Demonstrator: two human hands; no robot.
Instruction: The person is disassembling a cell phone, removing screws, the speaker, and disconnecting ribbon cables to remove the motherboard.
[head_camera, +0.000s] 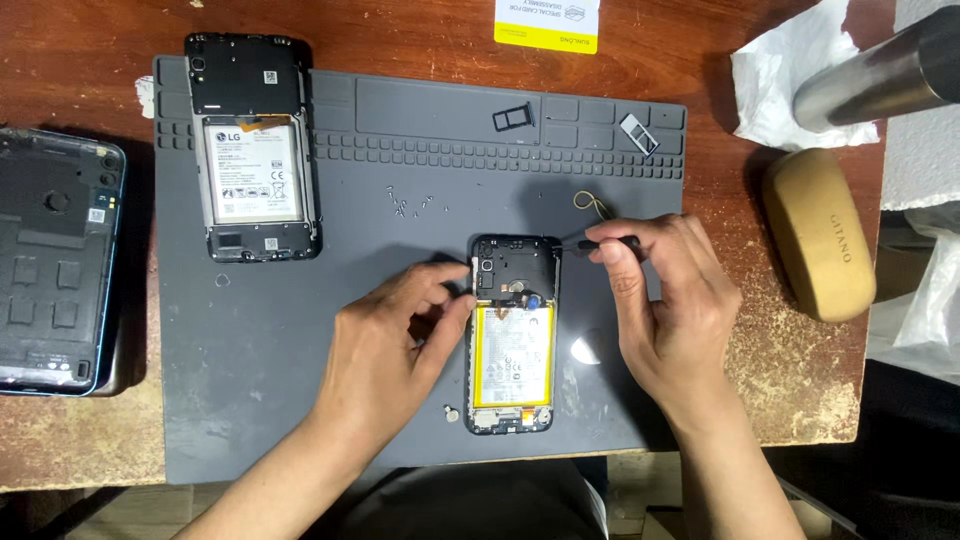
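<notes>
Right then, the left hand (395, 335) pinched the edge of the opened phone (512, 335) lying on the grey mat (250, 350) while the right hand (665, 300) gripped a small screwdriver (600, 243) at its top corner, mid-unscrewing by the look of it, needing a steady tip.

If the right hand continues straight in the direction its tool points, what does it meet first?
Probably the upper part of the opened phone: the right hand aims its thin tool leftward at it. Depth is unclear.
</notes>
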